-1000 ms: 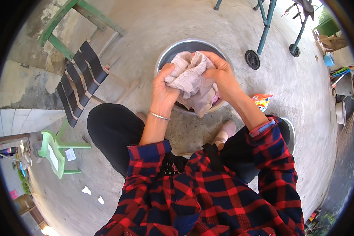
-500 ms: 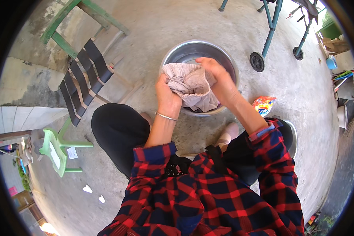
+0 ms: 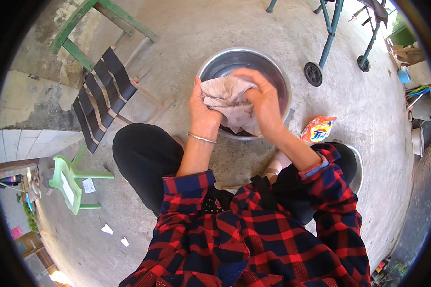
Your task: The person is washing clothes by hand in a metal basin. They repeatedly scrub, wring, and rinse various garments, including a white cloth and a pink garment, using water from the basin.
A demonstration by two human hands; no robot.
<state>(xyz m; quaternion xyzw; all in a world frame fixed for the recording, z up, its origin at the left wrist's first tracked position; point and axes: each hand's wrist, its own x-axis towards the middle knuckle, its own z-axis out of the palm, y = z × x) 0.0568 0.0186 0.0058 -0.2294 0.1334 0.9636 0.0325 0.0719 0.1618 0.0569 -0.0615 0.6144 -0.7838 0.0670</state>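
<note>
A crumpled pale beige garment with a gathered edge is bunched between both hands above a round metal basin. My left hand closes round its left side and supports it from below. On the other side, my right hand curls its fingers over the right edge and presses into the folds. The cloth's lower end hangs inside the basin's near rim. Dark material shows beneath it, too covered to make out.
An orange detergent packet lies right of the basin, near another metal basin partly hidden by my knee. Left stand a black-strapped chair and a light green plastic stool. A wheeled frame stands at the far right.
My right hand has moved left and inward, its fingers now bent over the garment. The cloth's open gathered edge has folded together. My left hand keeps its hold.
</note>
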